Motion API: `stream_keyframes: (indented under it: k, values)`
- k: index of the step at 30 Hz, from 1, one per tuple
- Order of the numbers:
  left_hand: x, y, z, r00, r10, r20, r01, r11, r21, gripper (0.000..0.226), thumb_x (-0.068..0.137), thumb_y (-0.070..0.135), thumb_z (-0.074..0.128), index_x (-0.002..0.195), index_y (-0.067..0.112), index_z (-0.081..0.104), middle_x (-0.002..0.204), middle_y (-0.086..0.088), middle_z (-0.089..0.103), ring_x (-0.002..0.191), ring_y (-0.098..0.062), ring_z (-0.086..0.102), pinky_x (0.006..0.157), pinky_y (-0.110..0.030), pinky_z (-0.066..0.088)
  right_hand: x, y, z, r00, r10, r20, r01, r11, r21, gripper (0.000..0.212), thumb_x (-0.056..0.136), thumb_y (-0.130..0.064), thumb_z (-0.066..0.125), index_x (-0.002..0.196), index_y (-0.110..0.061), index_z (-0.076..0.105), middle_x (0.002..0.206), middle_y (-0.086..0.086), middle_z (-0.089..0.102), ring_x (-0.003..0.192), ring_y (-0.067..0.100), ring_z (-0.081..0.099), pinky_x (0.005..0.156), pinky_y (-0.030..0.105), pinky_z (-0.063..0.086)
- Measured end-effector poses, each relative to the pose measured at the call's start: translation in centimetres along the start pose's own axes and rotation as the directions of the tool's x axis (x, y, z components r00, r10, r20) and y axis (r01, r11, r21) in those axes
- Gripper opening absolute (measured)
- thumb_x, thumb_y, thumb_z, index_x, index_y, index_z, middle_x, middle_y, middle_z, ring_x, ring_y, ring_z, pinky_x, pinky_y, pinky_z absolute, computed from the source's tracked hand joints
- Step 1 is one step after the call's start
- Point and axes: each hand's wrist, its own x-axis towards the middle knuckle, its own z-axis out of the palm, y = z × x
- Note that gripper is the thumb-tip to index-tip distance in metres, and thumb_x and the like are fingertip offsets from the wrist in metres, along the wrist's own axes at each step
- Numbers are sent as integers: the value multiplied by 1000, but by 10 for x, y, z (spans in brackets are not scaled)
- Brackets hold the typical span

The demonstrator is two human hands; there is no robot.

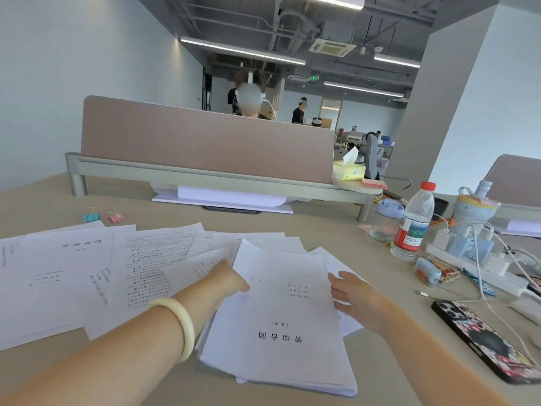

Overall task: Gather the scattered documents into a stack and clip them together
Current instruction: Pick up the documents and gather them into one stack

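Observation:
A stack of white documents (281, 332) lies in front of me on the beige desk (263, 221), its top sheet printed with a large title. My left hand (231, 281) grips the top sheet's left edge, its fingertips hidden under the paper. My right hand (355, 298) touches the sheet's right edge with straight fingers. More scattered documents (87, 273) fan out to the left, overlapping each other. Two binder clips, a teal one (90, 217) and a pink one (116, 218), lie beyond them at the far left.
A phone (483, 344) lies to the right of the stack. Beyond it are a water bottle (412, 227), a glass jar (383, 221) and a power strip (474, 259) with cables. A pink partition (205, 139) closes the desk's far side; a person sits behind it.

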Motion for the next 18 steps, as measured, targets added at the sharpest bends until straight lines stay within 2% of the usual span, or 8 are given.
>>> stream_keyframes:
  k: [3,5,6,9,12,14,16,18]
  values:
    - [2,-3,4,999,-7,-41,8,1000,22,57,75,2,66,128,2,42,126,-16,54,110,-30,56,84,-33,50,-3,1,1,1000,18,1,-18,997,73,83,86,-18,67,151,-14,15,112,11,60,91,26,63,74,34,50]
    - [1,-3,6,995,6,-97,-4,1000,30,58,76,0,59,130,4,38,126,-16,54,111,-32,56,78,-32,49,-3,-2,5,999,24,-31,-20,994,109,80,89,-9,63,150,-6,12,105,13,57,81,25,63,65,33,49]
    - [-1,-4,6,992,21,-122,-18,999,27,58,77,-1,55,131,6,37,125,-14,54,110,-33,56,73,-31,48,-3,-3,8,999,24,-28,-21,995,101,79,88,-6,63,149,-3,14,109,15,58,80,25,63,63,32,50]
    - [-4,-2,4,986,113,-120,-110,994,28,58,77,-3,49,132,13,40,126,-10,56,110,-31,57,75,-33,49,0,-1,17,997,58,55,-54,996,-68,69,76,-6,69,138,4,41,120,17,65,95,29,68,64,28,57]
    - [-2,11,-21,962,246,-114,-239,968,71,60,77,-9,50,132,14,46,122,-6,58,104,-22,56,73,-26,41,-7,-10,28,987,39,156,-20,993,-116,33,89,-11,61,121,-1,59,113,13,70,98,28,69,72,27,58]
    - [0,27,-51,938,333,-94,-331,943,39,60,71,-12,54,126,12,53,112,-8,60,97,-17,54,74,-25,39,-14,-24,30,985,17,170,13,985,-175,31,96,-28,53,116,-6,63,106,8,70,90,23,68,77,27,56]
    - [4,37,-76,937,344,-59,-347,937,-47,51,72,-16,54,117,10,58,105,-6,61,95,-17,54,77,-28,41,-14,-33,17,1000,-14,-13,7,894,-448,42,96,-38,49,123,-7,57,109,7,63,95,21,60,84,29,47]
    - [12,33,-92,956,291,-38,-293,955,-49,41,80,-18,50,107,11,60,99,-5,62,93,-19,55,75,-29,43,-7,-25,-8,976,-66,-206,-127,598,-791,59,93,-46,49,136,-7,43,131,9,53,116,24,53,95,32,40]
